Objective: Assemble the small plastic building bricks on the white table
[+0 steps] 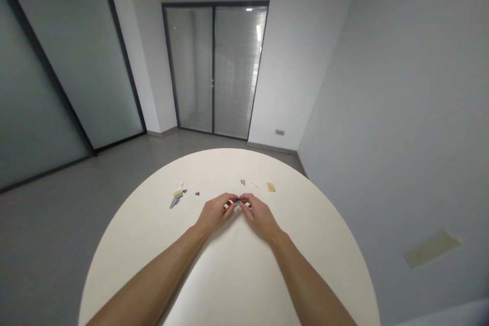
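Both hands were found brought together over the round white table (214, 165), the left hand (216, 214) and the right hand (261, 215) meeting at the fingertips, with a small blue piece (239, 201) pinched between them near the middle of the tabletop. The step in hand was judged to be close fingertip work on that piece, shared by both hands; for the next move, a light, even pinch and steady wrists seemed to be called for. To the left of the hands, grey strips (174, 202), a yellow piece (178, 193) and a dark bit (197, 193) were noted; beyond the fingers, a pair of short grey pieces (244, 182); further right, a thin white sliver (254, 184) and a yellow square (271, 187). Most of the held piece was covered by fingers, and whether it was made of one part or two was, perhaps, not to be settled at such small size. The undersides of both hands were hidden, and the forearms were cut off by the lower edge of the view.
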{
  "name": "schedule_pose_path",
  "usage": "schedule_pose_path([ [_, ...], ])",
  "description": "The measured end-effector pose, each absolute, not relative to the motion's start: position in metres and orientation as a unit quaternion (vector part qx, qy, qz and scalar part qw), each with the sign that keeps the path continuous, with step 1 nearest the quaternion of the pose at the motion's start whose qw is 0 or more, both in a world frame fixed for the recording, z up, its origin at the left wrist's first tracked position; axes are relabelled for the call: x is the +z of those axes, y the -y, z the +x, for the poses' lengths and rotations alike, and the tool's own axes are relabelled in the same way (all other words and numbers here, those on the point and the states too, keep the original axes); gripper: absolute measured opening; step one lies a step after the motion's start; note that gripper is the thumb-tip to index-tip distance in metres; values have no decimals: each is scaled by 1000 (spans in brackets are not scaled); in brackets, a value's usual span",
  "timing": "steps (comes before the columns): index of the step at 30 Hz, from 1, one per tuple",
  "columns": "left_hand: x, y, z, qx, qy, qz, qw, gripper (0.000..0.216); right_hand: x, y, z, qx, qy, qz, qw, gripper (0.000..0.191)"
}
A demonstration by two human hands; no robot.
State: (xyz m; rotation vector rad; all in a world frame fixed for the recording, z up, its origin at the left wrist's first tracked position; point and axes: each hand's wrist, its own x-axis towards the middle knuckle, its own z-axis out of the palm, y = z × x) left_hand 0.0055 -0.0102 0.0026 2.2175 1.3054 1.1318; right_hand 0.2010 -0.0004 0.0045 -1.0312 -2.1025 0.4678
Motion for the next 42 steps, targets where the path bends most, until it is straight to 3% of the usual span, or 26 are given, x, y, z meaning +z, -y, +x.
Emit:
schedule_pose_path([
  [42, 0, 8, 2, 388, -464, 787, 119, 11, 7, 1, 199, 124, 837, -388, 366, 12],
])
